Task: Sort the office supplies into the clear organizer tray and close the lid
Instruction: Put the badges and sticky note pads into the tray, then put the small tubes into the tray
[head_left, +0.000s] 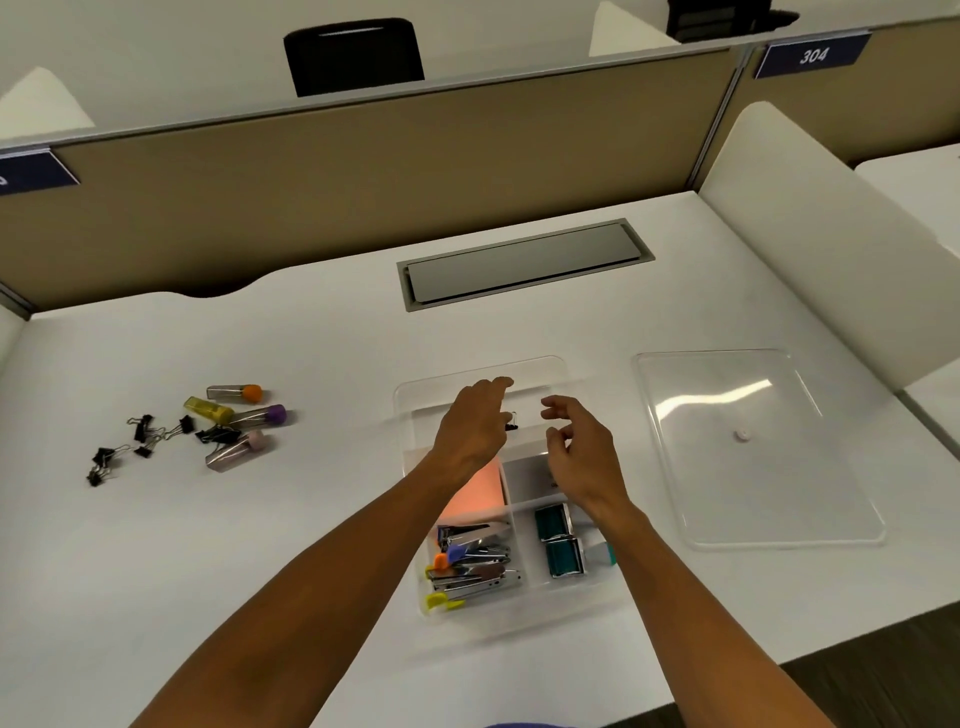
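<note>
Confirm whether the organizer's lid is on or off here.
Off. The clear lid lies flat on the desk, right of the open organizer tray, apart from it.

— What's sitting behind that white desk (260, 519)?

— A tan partition (363, 171) is running along its far edge, with a blue sign (812, 54) reading 304 hanging at the top right. A black chair (353, 54) is showing beyond it.

— And on the desk itself?

— A grey cable hatch (524, 265) is lying closed, and a white side divider (831, 234) is standing at the right.
</note>
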